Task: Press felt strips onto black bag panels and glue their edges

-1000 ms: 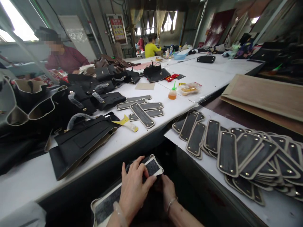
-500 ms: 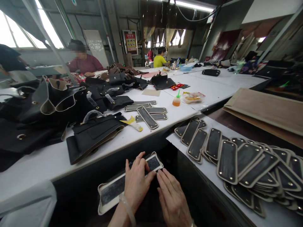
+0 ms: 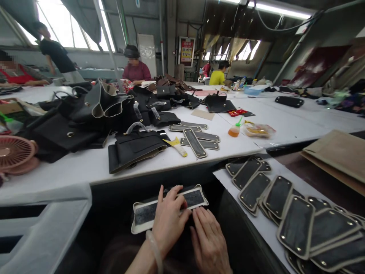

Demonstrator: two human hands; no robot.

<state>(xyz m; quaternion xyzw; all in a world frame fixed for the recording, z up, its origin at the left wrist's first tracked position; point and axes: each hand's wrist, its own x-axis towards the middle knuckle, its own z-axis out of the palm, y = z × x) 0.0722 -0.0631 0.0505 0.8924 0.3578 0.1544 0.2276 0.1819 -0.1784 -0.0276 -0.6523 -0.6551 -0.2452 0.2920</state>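
A long dark panel with a raised cream border (image 3: 145, 215) lies low in the middle of the view, over a dark area below the table edge. My left hand (image 3: 169, 213), with a pale bangle at the wrist, rests across its middle, thumb and index finger close together at the near edge; whether they pinch the border is hard to tell. Beside it, my right hand (image 3: 209, 236) has its fingers extended side by side, with fingertips against the near edge toward the right end. The thumb of my right hand is apart from its fingers.
The white table (image 3: 159, 167) bears black bags (image 3: 134, 146), loose strips (image 3: 195, 142), a yellow-tipped tool (image 3: 176, 146), a glue bottle (image 3: 234, 130) and a pink fan (image 3: 17, 154). Many finished-edged panels (image 3: 296, 224) are heaped at right. People work beyond the table.
The camera view has swung left, bringing the pink fan and another person into sight. Both hands keep nearly the same places on the panel.
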